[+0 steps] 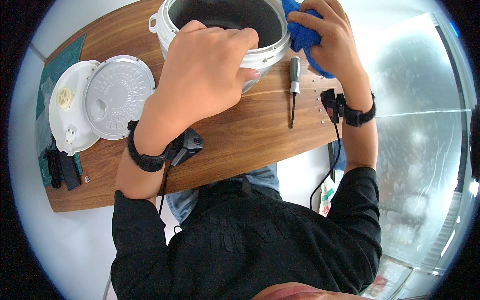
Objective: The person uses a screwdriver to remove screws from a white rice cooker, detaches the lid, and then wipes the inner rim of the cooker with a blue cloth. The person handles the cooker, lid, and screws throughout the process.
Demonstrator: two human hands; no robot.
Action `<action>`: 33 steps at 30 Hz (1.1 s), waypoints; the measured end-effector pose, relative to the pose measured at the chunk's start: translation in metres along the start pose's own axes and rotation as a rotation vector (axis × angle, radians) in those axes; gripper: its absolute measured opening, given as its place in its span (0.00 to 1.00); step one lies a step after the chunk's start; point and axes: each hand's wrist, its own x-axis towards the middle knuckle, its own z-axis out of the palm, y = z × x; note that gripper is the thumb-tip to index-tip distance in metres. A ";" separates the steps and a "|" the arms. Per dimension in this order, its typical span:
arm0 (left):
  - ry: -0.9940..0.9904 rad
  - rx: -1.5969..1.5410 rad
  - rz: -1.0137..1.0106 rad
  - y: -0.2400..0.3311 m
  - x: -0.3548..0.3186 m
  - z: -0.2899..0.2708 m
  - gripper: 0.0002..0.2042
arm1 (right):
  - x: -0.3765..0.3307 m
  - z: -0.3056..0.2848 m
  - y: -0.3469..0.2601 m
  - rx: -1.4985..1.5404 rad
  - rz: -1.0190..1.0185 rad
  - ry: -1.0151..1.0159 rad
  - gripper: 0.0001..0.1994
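A white rice cooker body (pixel 270 56) with a dark grey inside stands at the far edge of my view, its top partly cut off. My left hand (pixel 207 72) is closed over its near rim, fingers curled inward and thumb against the outside. In my right hand (pixel 327 37) is a bunched blue cloth (pixel 301 39), pressed at the right side of the rim. Part of the cloth hangs below my palm. A grey-handled screwdriver (pixel 295 75) lies just right of the cooker, tip toward me.
On the left lie a white cooker lid (pixel 62 117) and a round metal inner cover (pixel 120 97) overlapping it. A green mat (pixel 44 167) and black straps (pixel 70 170) are beside them. Several small screws (pixel 317 91) are scattered near my right wrist. Wrist-strap cables hang down.
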 end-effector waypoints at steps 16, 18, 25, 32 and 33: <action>-0.013 -0.008 -0.077 0.006 -0.001 -0.001 0.16 | -0.018 -0.008 -0.051 0.056 0.086 -0.044 0.26; -0.030 -0.023 -0.078 0.004 -0.001 -0.005 0.19 | -0.018 -0.008 -0.043 0.130 0.091 -0.046 0.27; 0.017 -0.005 0.021 -0.016 -0.014 -0.038 0.25 | -0.006 -0.014 -0.016 0.045 0.108 -0.071 0.21; -0.070 -0.046 -0.030 -0.019 -0.001 -0.029 0.17 | -0.025 0.001 0.003 -0.060 0.098 0.003 0.27; -0.072 -0.047 -0.039 -0.017 -0.003 -0.029 0.16 | -0.028 0.000 -0.005 -0.028 0.111 0.008 0.26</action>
